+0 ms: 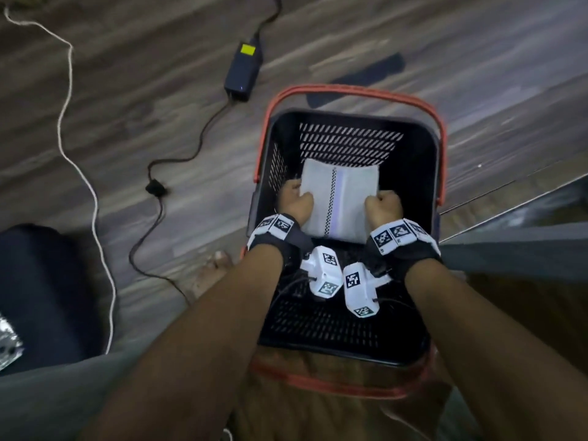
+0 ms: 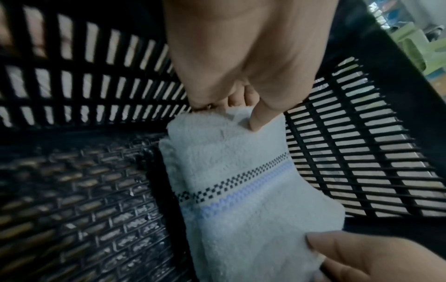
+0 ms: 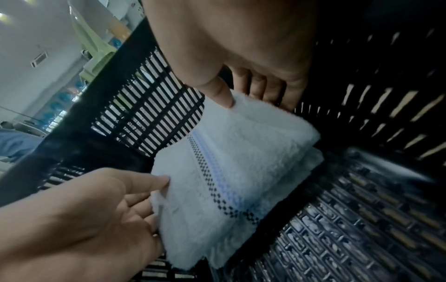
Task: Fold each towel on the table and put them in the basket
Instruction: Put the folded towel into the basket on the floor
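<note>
A folded white towel [image 1: 337, 202] with a black checked line and a pale blue stripe is inside the black basket [image 1: 350, 117], close to its slatted far wall. My left hand [image 1: 296, 202] pinches its left edge, thumb on top and fingers underneath. My right hand [image 1: 381, 206] grips the right edge the same way. In the left wrist view my left hand [image 2: 241, 112] pinches the towel [image 2: 241, 190] above the basket's bottom grid [image 2: 72, 209]. In the right wrist view my right hand [image 3: 241, 99] holds the towel [image 3: 229, 171]. I cannot tell whether the towel touches the bottom.
The basket has red handles [image 1: 350, 89] and stands on a wooden floor. A black power adapter [image 1: 243, 70] with a yellow label, its black cable [image 1: 152, 186] and a white cord [image 1: 63, 122] lie to the left. A dark object [image 1: 41, 297] sits at the left, a bare foot [image 1: 216, 272] beside the basket.
</note>
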`<state>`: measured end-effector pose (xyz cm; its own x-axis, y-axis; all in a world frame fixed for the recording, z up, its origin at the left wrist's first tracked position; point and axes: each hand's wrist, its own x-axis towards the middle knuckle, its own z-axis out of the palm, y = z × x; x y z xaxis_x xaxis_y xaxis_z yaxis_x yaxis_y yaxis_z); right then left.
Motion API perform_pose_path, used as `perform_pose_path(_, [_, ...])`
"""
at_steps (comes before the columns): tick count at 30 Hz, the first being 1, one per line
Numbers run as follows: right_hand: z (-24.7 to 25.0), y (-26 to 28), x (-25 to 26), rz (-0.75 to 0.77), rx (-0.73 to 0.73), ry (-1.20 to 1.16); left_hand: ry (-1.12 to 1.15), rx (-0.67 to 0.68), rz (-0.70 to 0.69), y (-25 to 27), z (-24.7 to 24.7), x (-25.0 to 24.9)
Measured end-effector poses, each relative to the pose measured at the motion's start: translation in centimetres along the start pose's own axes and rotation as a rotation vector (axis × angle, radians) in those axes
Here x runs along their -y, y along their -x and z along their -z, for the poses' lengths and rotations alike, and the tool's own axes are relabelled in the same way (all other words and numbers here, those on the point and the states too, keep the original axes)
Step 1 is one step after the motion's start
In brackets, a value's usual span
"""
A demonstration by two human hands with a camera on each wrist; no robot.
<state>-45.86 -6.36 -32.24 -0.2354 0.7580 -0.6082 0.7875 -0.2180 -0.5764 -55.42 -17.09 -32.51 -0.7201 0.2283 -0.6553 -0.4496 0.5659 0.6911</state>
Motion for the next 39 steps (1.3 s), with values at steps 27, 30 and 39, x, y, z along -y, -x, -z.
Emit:
perform_pose_path(27, [-4.9, -2.7, -2.7, 0.6, -0.216, 0.685, -0.972, -0.014, -0.626, -4.2, -3.3, 4.2])
perform_pose_path(30, [-5.3, -3.5, -4.1, 0.59, -0.196, 0.743, -1.037, -0.017, -0.633, -4.6, -3.6, 5.5])
perform_pose_path(39, [-6.2, -4.3, -5.6, 0.618, -0.178, 0.744, -1.1, -0.048, -0.649, -4.6, -3.9, 6.7])
